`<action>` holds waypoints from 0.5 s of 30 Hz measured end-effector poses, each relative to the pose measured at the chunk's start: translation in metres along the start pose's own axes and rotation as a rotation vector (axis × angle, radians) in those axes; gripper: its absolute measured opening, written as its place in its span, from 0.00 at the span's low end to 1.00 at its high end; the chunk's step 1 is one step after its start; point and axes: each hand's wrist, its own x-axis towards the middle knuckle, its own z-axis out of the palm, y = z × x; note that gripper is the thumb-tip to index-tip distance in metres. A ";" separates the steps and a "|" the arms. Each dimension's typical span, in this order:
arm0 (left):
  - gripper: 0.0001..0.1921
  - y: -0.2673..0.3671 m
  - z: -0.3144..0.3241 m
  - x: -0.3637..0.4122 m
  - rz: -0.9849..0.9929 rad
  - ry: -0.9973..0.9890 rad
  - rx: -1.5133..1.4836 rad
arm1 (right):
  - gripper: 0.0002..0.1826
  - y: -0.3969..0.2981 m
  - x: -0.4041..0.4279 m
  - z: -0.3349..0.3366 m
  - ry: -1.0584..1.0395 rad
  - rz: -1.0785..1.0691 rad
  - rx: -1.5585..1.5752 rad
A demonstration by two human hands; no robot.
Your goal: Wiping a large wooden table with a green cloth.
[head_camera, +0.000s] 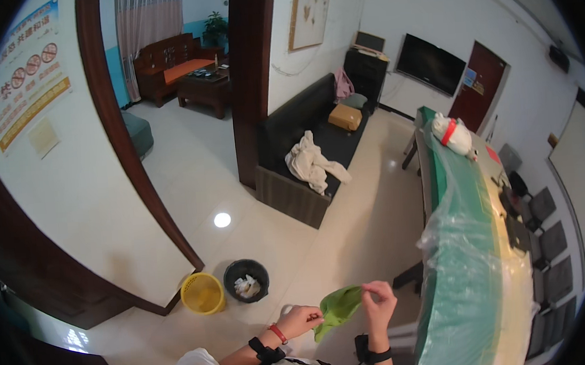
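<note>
A thin green bag [339, 305], seemingly plastic, is stretched between my two hands in front of my body. My left hand [302, 320] pinches its lower left edge. The upper right corner sits between the thumb and fingers of my right hand [379, 301]. Black bands circle both wrists, and a red bracelet lies on the left one. Beyond my left hand, a yellow plastic wastebasket [190, 286] and a black bucket [231, 288] stand side by side on the tiled floor. Crumpled white waste [247, 286] lies inside the black bucket.
On my right runs a long table with a green cover under clear plastic sheeting [462, 282]; a white plush toy [453, 135] lies at its far end. Ahead is a black bench sofa [297, 111] bearing a cream garment [314, 163] and a cardboard box [345, 118]. A door frame [252, 83] stands left.
</note>
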 end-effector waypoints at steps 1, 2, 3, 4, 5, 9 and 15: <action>0.08 -0.008 -0.007 0.028 -0.033 -0.057 -0.076 | 0.07 0.012 0.017 0.014 -0.030 0.009 -0.025; 0.08 -0.007 -0.011 0.052 0.054 -0.001 -0.094 | 0.06 0.021 0.030 0.020 -0.088 0.076 -0.036; 0.08 -0.009 -0.020 0.077 0.052 0.019 -0.112 | 0.05 0.029 0.047 0.027 -0.198 0.153 -0.066; 0.09 -0.012 -0.034 0.105 -0.023 0.112 -0.189 | 0.05 0.037 0.065 0.038 -0.303 0.146 -0.116; 0.09 -0.009 -0.042 0.133 -0.093 0.203 -0.269 | 0.06 0.043 0.085 0.046 -0.406 0.135 -0.170; 0.06 -0.038 -0.075 0.217 -0.021 0.233 -0.358 | 0.07 0.060 0.149 0.101 -0.485 0.103 -0.200; 0.08 -0.095 -0.139 0.296 -0.151 0.317 -0.421 | 0.08 0.121 0.235 0.197 -0.557 0.151 -0.075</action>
